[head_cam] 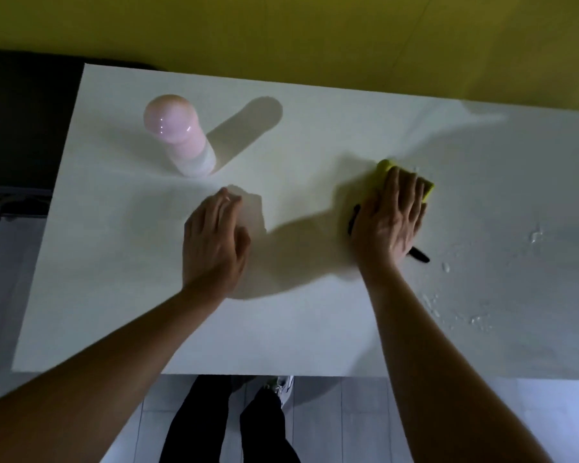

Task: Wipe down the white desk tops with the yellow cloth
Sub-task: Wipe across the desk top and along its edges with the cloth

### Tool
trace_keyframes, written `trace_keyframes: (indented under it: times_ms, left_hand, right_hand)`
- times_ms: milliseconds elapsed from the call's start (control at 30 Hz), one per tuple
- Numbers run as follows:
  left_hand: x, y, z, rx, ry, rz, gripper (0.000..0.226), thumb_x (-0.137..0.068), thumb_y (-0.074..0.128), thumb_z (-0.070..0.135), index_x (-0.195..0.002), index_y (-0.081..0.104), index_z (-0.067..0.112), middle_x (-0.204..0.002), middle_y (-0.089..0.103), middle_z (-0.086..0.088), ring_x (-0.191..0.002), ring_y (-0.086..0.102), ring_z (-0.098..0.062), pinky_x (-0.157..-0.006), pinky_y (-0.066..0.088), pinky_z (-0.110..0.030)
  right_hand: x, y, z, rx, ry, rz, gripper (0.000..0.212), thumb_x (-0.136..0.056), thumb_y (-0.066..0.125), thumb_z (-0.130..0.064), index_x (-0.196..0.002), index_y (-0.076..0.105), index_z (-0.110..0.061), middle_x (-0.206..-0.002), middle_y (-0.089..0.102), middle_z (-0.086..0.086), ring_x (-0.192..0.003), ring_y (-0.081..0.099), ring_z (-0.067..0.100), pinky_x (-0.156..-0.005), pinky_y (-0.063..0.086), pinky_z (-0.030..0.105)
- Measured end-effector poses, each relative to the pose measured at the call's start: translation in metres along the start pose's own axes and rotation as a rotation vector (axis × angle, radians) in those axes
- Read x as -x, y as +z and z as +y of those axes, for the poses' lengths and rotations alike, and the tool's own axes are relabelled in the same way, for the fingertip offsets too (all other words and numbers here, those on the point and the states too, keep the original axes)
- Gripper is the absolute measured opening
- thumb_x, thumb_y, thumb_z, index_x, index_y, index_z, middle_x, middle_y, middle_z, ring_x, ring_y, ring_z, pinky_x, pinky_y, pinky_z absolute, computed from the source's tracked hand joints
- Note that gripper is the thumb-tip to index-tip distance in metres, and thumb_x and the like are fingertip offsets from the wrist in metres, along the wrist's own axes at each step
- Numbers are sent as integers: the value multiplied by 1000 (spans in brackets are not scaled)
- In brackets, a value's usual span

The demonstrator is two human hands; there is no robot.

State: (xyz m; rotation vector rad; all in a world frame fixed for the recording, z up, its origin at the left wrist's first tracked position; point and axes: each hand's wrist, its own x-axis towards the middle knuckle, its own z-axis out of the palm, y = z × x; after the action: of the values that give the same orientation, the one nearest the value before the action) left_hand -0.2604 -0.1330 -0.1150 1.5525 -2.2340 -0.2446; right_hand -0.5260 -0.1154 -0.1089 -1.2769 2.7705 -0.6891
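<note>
The white desk top [298, 329] fills the middle of the view. My right hand [390, 218] lies flat with straight fingers pressing the yellow cloth [427, 188] onto the desk, right of centre; only the cloth's far edge shows past my fingertips. A black marker [420, 254] lies under this hand, its ends sticking out on both sides. My left hand [214, 238] hovers or rests at the desk's centre with fingers loosely curled and nothing in it.
A pink bottle with a round cap [178, 135] stands upright at the back left of the desk. Wet droplets [475, 315] dot the desk's right side. A yellow wall [315, 35] runs behind the desk. Dark furniture [20, 128] sits left.
</note>
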Motion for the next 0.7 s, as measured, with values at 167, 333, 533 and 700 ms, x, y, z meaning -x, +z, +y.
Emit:
trace_keyframes:
  times_ms: [167, 333, 533, 700]
  left_hand:
    - [-31, 9, -12, -59, 21, -62, 61, -102, 39, 22, -159, 35, 2, -168, 32, -18, -156, 28, -35, -129, 22, -47]
    - [-29, 12, -15, -67, 48, -46, 60, -105, 38, 20, -161, 32, 0, -169, 30, -18, -158, 25, -33, -129, 22, -47]
    - [-31, 9, -12, -74, 46, -55, 60, -104, 40, 20, -160, 33, 1, -169, 30, -16, -157, 27, -33, -128, 23, -48]
    - [-36, 11, -11, -74, 32, -50, 60, -102, 42, 17, -159, 35, -1, -168, 31, -18, -156, 30, -36, -129, 23, -49]
  right_hand:
    - [-28, 28, -51, 19, -73, -68, 60, -103, 35, -38, -161, 27, -22, -169, 17, 9, -157, 8, 27, -127, 6, 42]
    - [-27, 60, -150, -83, -526, -215, 58, -100, 33, -40, -155, 40, -25, -164, 31, 7, -155, 20, 26, -127, 13, 42]
    - [-106, 44, -93, 10, -227, -137, 71, -92, 20, -40, -157, 36, -18, -165, 30, 10, -155, 19, 27, -125, 17, 45]
    - [-161, 25, -34, 48, 40, -101, 62, -101, 27, -42, -161, 26, -27, -169, 17, 7, -157, 10, 24, -127, 9, 42]
